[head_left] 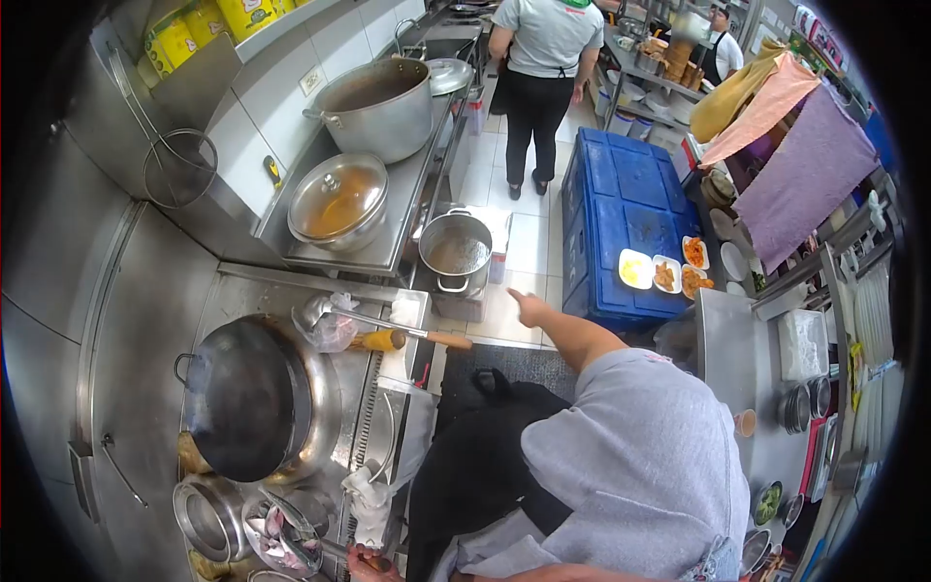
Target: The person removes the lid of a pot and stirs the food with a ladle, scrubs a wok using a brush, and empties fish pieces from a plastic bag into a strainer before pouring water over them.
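Observation:
At the bottom edge my left hand (373,565) is closed around the handle of a long metal cooking utensil. The utensil reaches toward a metal bowl (308,504) with pinkish and silvery pieces of food, and its exact kind is hard to make out. My right hand (529,308) is stretched out over the floor with nothing in it, a finger extended toward a two-handled pot (455,247). A large black wok (247,398) sits on the stove. Beyond it lie a wooden-handled ladle (441,337), a clear plastic bag (330,325) and a yellow-brown bottle (378,340).
A glass-lidded pot (339,204) and a large stockpot (376,109) stand on the steel counter. Small food trays (635,270) rest on a blue crate (626,184). A co-worker (548,58) stands in the aisle, back toward me; another person (725,53) is farther right.

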A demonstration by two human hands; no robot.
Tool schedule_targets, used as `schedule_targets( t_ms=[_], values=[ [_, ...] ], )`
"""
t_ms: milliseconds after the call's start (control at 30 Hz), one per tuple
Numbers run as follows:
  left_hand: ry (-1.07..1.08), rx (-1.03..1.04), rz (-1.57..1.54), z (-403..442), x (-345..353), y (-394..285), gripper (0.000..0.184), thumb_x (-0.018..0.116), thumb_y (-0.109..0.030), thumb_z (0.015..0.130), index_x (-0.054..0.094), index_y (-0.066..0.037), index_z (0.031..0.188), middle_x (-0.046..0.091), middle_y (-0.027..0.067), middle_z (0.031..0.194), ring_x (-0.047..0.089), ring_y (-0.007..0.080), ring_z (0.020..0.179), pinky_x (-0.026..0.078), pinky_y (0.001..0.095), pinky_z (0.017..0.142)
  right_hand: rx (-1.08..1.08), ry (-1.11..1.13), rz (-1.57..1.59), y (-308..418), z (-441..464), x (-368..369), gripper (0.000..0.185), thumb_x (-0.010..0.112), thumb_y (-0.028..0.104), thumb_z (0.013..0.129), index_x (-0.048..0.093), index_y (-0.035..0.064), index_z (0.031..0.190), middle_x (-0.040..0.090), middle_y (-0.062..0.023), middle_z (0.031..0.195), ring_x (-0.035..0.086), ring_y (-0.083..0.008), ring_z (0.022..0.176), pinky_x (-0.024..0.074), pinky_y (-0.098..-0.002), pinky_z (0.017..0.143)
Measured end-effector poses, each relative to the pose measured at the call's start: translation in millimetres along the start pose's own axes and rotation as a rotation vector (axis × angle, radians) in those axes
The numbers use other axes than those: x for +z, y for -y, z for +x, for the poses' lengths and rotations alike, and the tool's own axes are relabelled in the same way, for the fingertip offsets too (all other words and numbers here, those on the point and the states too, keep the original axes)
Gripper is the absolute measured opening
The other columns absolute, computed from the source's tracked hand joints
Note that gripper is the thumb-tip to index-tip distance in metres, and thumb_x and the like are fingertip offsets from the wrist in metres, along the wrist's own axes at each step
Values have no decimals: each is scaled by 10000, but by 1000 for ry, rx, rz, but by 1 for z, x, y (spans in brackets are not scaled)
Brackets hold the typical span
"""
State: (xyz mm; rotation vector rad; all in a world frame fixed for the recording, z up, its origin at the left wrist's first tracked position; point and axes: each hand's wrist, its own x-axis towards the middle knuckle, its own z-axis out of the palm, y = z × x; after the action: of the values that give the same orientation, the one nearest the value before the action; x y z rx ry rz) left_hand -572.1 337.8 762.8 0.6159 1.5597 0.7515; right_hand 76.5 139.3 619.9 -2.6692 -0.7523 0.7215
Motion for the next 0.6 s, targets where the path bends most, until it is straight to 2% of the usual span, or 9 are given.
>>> schedule_targets(
  t_ms=[67,167,267,300,367,433,467,533,600],
  values=[
    [-23,-46,19,-3,8,-1,364,481,-223,898,363,-139,564,293,9,488,242,135,444,239,312,440,122,63,-14,-34,-19,3,797,491,23,752,265,188,1498,591,-298,1164,590,-423,1070,475,-467,917],
    [224,145,194,22,-14,25,334,473,-280,949,348,-145,671,298,-8,556,244,120,482,256,315,461,138,88,-17,-58,-52,6,785,514,18,739,295,125,1485,581,-304,1198,581,-404,1108,466,-443,938],
    [291,108,174,36,-6,38,319,458,-289,974,317,-158,719,252,-21,586,209,123,498,243,306,471,45,145,12,-83,-62,15,802,578,37,715,312,65,1471,566,-283,1247,545,-372,1189,427,-395,999],
    [252,-76,90,68,-22,52,266,463,-277,981,475,-122,765,461,12,656,405,131,562,357,329,517,13,161,-27,-92,-57,21,789,578,39,717,330,71,1465,600,-274,1179,596,-355,1093,471,-391,920],
    [231,-58,132,60,-4,46,260,466,-277,978,476,-120,772,463,14,663,407,133,570,358,330,522,-14,169,-69,-87,-61,7,776,577,42,719,348,78,1459,634,-264,1111,647,-337,996,515,-387,841],
    [238,-48,153,59,13,42,254,469,-277,976,476,-117,779,465,17,671,410,135,577,360,330,528,179,423,75,-46,-78,-38,741,568,39,733,385,110,1448,667,-223,920,666,-280,718,528,-372,600],
    [243,-48,152,59,17,41,251,470,-277,975,476,-116,783,466,19,675,411,136,581,360,331,531,177,419,73,-44,-75,-44,741,568,39,733,385,110,1448,667,-223,920,666,-280,718,528,-372,600],
    [257,-36,140,63,32,38,246,473,-278,973,477,-113,790,468,21,682,413,138,589,362,331,537,122,390,86,-37,-65,-52,702,554,38,757,414,148,1437,656,-181,788,605,-225,543,462,-348,448],
    [272,-33,134,64,48,33,241,476,-278,971,478,-111,797,470,24,690,416,140,597,363,332,542,101,376,118,-35,-52,-59,684,547,40,778,414,164,1437,666,-179,825,628,-233,603,477,-346,475]
  ],
)
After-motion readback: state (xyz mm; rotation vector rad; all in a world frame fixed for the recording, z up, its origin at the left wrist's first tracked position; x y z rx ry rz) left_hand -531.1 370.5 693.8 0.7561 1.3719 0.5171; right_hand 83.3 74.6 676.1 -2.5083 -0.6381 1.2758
